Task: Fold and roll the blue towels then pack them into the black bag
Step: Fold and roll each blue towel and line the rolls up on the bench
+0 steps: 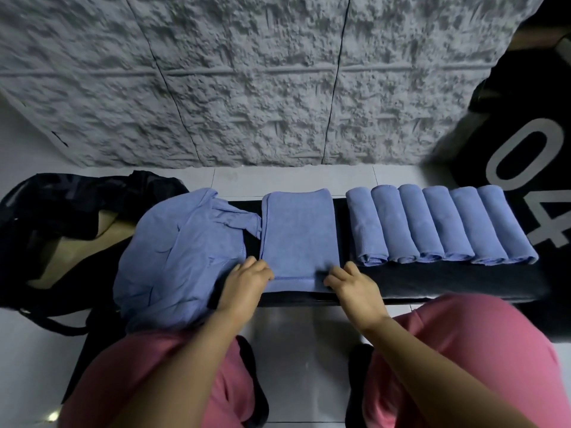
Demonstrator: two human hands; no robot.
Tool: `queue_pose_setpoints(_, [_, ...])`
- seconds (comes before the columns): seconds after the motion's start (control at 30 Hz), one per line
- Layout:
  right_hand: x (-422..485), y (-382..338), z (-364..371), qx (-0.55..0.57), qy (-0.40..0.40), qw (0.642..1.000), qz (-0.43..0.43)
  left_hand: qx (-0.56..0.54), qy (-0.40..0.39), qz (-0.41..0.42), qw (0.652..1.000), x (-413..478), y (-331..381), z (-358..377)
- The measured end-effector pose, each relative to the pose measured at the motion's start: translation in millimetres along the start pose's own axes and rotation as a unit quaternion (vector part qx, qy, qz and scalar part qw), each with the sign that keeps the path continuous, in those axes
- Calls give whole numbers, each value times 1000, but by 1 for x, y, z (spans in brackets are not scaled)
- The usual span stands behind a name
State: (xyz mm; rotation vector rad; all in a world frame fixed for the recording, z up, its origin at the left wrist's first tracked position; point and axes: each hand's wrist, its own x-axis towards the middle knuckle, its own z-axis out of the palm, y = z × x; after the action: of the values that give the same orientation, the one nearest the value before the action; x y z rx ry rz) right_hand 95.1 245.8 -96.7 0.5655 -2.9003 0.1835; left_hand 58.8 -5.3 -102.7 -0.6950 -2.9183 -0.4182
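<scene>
A folded blue towel (298,233) lies flat as a long strip on the black bench (448,279). My left hand (247,278) pinches its near left corner and my right hand (349,281) pinches its near right corner, fingers curled over the near edge. To the left sits a loose heap of unfolded blue towels (182,254). On the right, several rolled blue towels (438,223) lie side by side in a row. The black bag (61,205) stands open at the far left on the floor.
A rough grey wall panel (247,81) rises right behind the bench. A black block with a white "04" (525,156) stands at the right. My knees in pink trousers (463,359) are below the bench, over white floor tiles (302,341).
</scene>
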Motion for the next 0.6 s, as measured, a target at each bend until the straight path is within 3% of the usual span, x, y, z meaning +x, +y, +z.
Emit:
queue_pose_setpoints(0.13, [-7, 3, 4, 18, 7, 1000, 8, -17, -10, 31, 999, -8, -5, 1])
queue_pose_setpoints(0.27, [-7, 1, 3, 39, -11, 998, 57, -58, -48, -2, 997, -12, -3, -6])
queue_pose_setpoints(0.4, [-6, -4, -2, 150, -37, 974, 164, -194, -46, -150, 968, -9, 3, -5])
queue_pose_setpoints(0.5, [-4, -2, -4, 278, -57, 917, 280, -271, -55, -259, 926, -2, 5, -4])
queue_pose_setpoints(0.6, [-1, 1, -5, 354, -72, 876, 320, -337, -76, -331, 878, 0, 5, -2])
